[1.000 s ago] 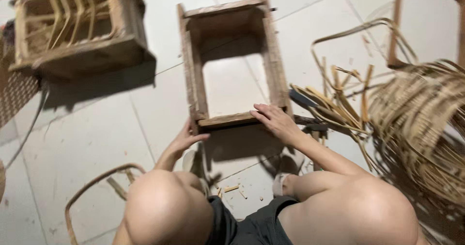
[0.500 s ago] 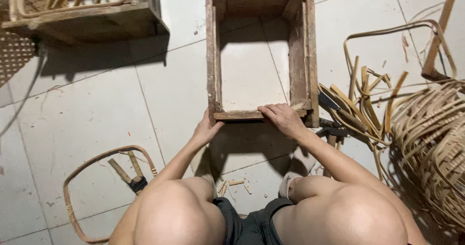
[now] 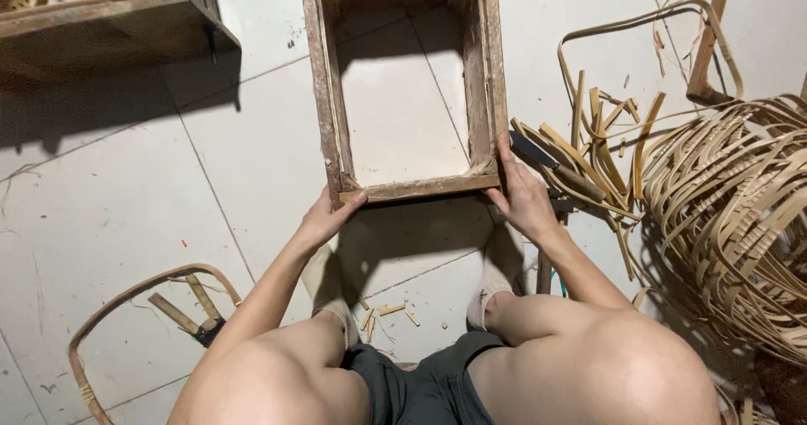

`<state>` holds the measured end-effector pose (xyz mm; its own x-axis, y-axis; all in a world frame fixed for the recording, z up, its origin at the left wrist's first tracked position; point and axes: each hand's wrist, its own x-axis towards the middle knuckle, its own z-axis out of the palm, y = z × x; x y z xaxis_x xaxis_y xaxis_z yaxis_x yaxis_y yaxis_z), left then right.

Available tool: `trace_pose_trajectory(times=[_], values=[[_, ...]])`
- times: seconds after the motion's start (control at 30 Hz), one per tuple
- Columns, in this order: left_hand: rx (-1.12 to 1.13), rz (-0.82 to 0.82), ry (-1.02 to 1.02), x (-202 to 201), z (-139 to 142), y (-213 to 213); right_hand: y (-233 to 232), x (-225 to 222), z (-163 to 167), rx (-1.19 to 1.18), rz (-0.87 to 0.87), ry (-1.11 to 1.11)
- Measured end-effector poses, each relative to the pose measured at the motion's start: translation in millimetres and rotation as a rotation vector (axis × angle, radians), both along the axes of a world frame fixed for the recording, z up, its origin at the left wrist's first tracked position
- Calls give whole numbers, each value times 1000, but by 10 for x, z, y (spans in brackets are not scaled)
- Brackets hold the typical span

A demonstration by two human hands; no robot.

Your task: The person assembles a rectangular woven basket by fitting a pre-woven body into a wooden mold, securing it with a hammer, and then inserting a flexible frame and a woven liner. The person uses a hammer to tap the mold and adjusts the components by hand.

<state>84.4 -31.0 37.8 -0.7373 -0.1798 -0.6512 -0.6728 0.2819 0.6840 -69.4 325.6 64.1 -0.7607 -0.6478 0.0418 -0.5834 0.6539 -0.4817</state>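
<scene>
Squarely on tiled floor: weathered open rectangular wooden frame [image 3: 403, 97], judged stiff, fairly heavy, splintery. Left hand [image 3: 324, 219], right hand [image 3: 521, 198] gripped near corners, fingers closed over near rail; best held there.

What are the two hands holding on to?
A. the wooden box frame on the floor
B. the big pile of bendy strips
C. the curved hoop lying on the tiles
A: the left hand and the right hand each grip a near corner of the open wooden frame; the strip pile and the hoop lie untouched.
</scene>
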Motion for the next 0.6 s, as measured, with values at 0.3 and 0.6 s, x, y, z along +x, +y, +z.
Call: trace_pose_trajectory(times=[0.3, 0.6], values=[[11, -49, 33, 156, -210, -49, -41, 4, 181, 81, -199, -418], [258, -112, 45, 988, -48, 4, 338, 572, 426, -61, -119, -1000]])
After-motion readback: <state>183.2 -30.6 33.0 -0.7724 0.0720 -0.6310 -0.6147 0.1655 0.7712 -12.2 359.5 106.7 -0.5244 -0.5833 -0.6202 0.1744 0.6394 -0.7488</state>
